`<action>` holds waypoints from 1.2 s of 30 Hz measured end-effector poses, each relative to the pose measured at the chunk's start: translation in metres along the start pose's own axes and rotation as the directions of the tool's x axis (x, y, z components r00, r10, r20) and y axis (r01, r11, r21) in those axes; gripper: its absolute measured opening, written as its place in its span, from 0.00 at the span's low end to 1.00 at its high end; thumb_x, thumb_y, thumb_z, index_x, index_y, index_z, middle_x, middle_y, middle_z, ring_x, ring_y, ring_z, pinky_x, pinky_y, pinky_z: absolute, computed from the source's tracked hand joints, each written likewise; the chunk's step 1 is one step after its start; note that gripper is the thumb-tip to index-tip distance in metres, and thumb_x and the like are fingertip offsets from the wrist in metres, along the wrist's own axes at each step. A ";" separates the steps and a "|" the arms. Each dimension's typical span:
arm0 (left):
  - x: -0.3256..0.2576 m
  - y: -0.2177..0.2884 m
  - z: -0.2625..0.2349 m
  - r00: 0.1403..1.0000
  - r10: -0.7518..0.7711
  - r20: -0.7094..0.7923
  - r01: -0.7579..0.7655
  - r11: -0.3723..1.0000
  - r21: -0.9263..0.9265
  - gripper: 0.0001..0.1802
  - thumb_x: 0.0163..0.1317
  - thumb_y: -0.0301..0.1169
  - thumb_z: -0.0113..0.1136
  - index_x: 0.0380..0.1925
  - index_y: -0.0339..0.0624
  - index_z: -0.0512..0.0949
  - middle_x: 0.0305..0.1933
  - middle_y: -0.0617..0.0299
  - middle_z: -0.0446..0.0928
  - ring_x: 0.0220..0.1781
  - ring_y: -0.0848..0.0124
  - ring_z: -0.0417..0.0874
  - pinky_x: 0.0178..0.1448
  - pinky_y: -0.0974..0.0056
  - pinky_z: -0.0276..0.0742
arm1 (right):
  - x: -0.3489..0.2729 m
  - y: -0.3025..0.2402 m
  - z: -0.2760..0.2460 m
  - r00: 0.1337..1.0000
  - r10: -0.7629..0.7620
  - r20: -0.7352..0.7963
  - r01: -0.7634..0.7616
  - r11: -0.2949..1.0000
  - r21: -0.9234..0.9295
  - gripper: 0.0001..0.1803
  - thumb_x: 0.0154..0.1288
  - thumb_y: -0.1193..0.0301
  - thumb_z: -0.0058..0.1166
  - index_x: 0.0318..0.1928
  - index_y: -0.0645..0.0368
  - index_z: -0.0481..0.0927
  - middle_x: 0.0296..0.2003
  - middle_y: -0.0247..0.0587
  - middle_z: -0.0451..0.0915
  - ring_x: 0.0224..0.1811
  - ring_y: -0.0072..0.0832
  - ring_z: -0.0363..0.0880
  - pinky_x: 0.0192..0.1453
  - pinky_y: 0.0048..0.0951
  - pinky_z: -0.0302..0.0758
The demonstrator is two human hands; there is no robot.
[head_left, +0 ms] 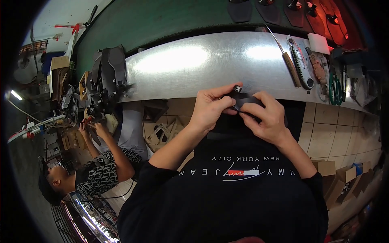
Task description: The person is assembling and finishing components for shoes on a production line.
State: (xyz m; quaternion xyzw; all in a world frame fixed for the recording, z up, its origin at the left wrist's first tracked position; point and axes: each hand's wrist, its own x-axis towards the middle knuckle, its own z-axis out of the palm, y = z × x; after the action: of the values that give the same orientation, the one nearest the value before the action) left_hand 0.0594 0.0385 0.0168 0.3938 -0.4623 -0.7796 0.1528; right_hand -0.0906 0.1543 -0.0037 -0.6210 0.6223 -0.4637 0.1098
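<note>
Black strap (247,99) between left hand (210,107) and right hand (265,115), tools (300,60) beyond.

A strap (243,100) is being held between the left hand (210,107) and the right hand (265,117), just before the metal bench (194,65). Tools (300,60) are being kept on the bench, beyond and right of the hands. A stack of soles (107,77) is lying far left, above a co-worker (97,170).

black strap (247,99), silver bench (194,65), green scissors (334,87)
</note>
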 end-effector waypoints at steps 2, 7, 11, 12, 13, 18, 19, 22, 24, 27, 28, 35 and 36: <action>-0.001 0.004 -0.001 0.998 -0.062 0.002 0.062 0.997 -0.051 0.20 0.56 0.16 0.53 0.50 0.36 0.79 0.57 0.53 0.76 0.45 0.72 0.83 0.39 0.71 0.85 | -0.003 0.001 0.002 0.999 -0.033 -0.031 0.033 0.999 -0.001 0.13 0.43 0.73 0.67 0.33 0.51 0.82 0.31 0.41 0.73 0.27 0.36 0.76 0.28 0.31 0.71; -0.009 0.024 0.003 0.997 -0.012 0.072 0.035 0.943 -0.331 0.29 0.62 0.22 0.50 0.66 0.38 0.63 0.62 0.49 0.72 0.44 0.72 0.83 0.37 0.72 0.86 | 0.004 -0.006 -0.011 0.998 -0.045 0.033 0.044 0.998 0.041 0.15 0.45 0.74 0.66 0.37 0.53 0.81 0.32 0.43 0.76 0.29 0.37 0.78 0.29 0.32 0.73; -0.007 0.008 -0.003 0.987 0.158 0.011 -0.158 0.987 0.019 0.32 0.64 0.26 0.50 0.69 0.40 0.57 0.56 0.51 0.76 0.41 0.75 0.82 0.34 0.72 0.84 | 0.004 -0.011 -0.007 0.997 -0.071 -0.037 0.072 0.997 0.026 0.17 0.49 0.76 0.65 0.42 0.58 0.79 0.30 0.44 0.79 0.28 0.37 0.79 0.30 0.32 0.74; -0.007 0.011 -0.011 0.995 0.028 0.100 -0.033 0.998 0.044 0.31 0.64 0.27 0.51 0.68 0.39 0.59 0.52 0.53 0.78 0.40 0.76 0.82 0.33 0.73 0.83 | 0.004 -0.016 -0.009 0.998 0.048 -0.037 -0.044 0.994 0.103 0.16 0.51 0.76 0.64 0.43 0.60 0.78 0.28 0.43 0.79 0.26 0.37 0.79 0.29 0.32 0.74; -0.007 0.014 -0.016 0.977 -0.104 0.185 0.091 0.993 0.079 0.30 0.64 0.28 0.51 0.67 0.39 0.61 0.49 0.56 0.79 0.39 0.77 0.82 0.32 0.74 0.82 | 0.004 -0.018 -0.012 0.986 0.167 -0.027 -0.159 0.971 0.178 0.15 0.53 0.77 0.63 0.43 0.61 0.77 0.27 0.43 0.79 0.25 0.37 0.79 0.29 0.32 0.74; -0.010 0.018 -0.018 0.946 -0.215 0.243 0.207 0.977 0.059 0.18 0.62 0.26 0.52 0.52 0.39 0.77 0.34 0.68 0.76 0.34 0.81 0.77 0.32 0.75 0.78 | 0.004 -0.015 -0.015 0.990 0.128 0.054 -0.135 0.980 0.143 0.10 0.54 0.75 0.64 0.35 0.60 0.77 0.23 0.40 0.78 0.23 0.37 0.79 0.27 0.31 0.73; -0.009 0.017 -0.017 0.951 -0.213 0.223 0.199 0.976 0.083 0.17 0.62 0.26 0.51 0.51 0.37 0.76 0.37 0.65 0.78 0.33 0.80 0.79 0.33 0.75 0.79 | 0.004 -0.016 -0.014 0.993 0.112 0.042 -0.117 0.986 0.117 0.09 0.53 0.75 0.64 0.33 0.60 0.77 0.23 0.40 0.78 0.23 0.36 0.78 0.26 0.31 0.72; -0.008 0.012 -0.014 0.962 -0.193 0.194 0.168 0.976 0.141 0.16 0.63 0.25 0.49 0.50 0.35 0.76 0.38 0.63 0.80 0.32 0.81 0.79 0.33 0.75 0.78 | 0.003 -0.015 -0.011 0.996 0.088 0.029 -0.090 0.993 0.078 0.08 0.53 0.75 0.64 0.31 0.59 0.76 0.21 0.38 0.77 0.21 0.35 0.77 0.25 0.32 0.70; -0.009 0.010 -0.013 0.967 -0.176 0.184 0.143 0.974 0.175 0.15 0.64 0.25 0.49 0.50 0.36 0.77 0.36 0.64 0.80 0.30 0.82 0.78 0.32 0.76 0.77 | 0.000 -0.013 -0.007 0.996 0.080 0.030 -0.082 0.994 0.066 0.08 0.52 0.75 0.64 0.31 0.58 0.76 0.20 0.38 0.76 0.21 0.35 0.76 0.25 0.33 0.70; -0.012 0.011 -0.010 0.975 -0.136 0.177 0.072 0.943 0.326 0.13 0.65 0.26 0.50 0.47 0.38 0.78 0.31 0.67 0.78 0.28 0.83 0.75 0.29 0.76 0.74 | -0.002 -0.015 -0.003 0.996 0.084 0.012 -0.085 0.992 0.091 0.08 0.53 0.76 0.63 0.30 0.58 0.76 0.19 0.39 0.74 0.20 0.36 0.75 0.24 0.34 0.69; -0.013 0.012 -0.009 0.978 -0.141 0.156 0.079 0.934 0.348 0.13 0.65 0.28 0.50 0.46 0.38 0.78 0.30 0.68 0.77 0.27 0.84 0.74 0.28 0.76 0.73 | -0.001 -0.018 -0.004 0.990 0.137 0.034 -0.140 0.983 0.117 0.07 0.53 0.76 0.63 0.30 0.58 0.76 0.19 0.39 0.74 0.20 0.36 0.75 0.24 0.34 0.69; -0.014 0.001 -0.011 0.985 -0.137 0.101 0.109 0.964 0.243 0.11 0.64 0.33 0.58 0.42 0.39 0.80 0.31 0.69 0.77 0.29 0.83 0.74 0.28 0.75 0.72 | -0.003 -0.024 0.002 0.963 0.269 0.035 -0.270 0.942 0.200 0.08 0.55 0.76 0.62 0.34 0.59 0.77 0.21 0.40 0.76 0.22 0.38 0.76 0.25 0.34 0.70; -0.013 0.000 -0.012 0.986 -0.137 0.100 0.109 0.964 0.242 0.11 0.64 0.33 0.58 0.42 0.39 0.80 0.31 0.69 0.77 0.29 0.83 0.74 0.28 0.75 0.72 | -0.003 -0.023 0.002 0.963 0.268 0.036 -0.270 0.942 0.201 0.08 0.55 0.76 0.62 0.34 0.59 0.77 0.21 0.40 0.76 0.22 0.38 0.76 0.25 0.34 0.70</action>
State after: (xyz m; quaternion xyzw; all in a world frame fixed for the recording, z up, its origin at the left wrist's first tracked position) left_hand 0.0770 0.0392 0.0195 0.3912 -0.5342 -0.7488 0.0293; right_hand -0.0733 0.1602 0.0104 -0.5175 0.6500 -0.5031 0.2378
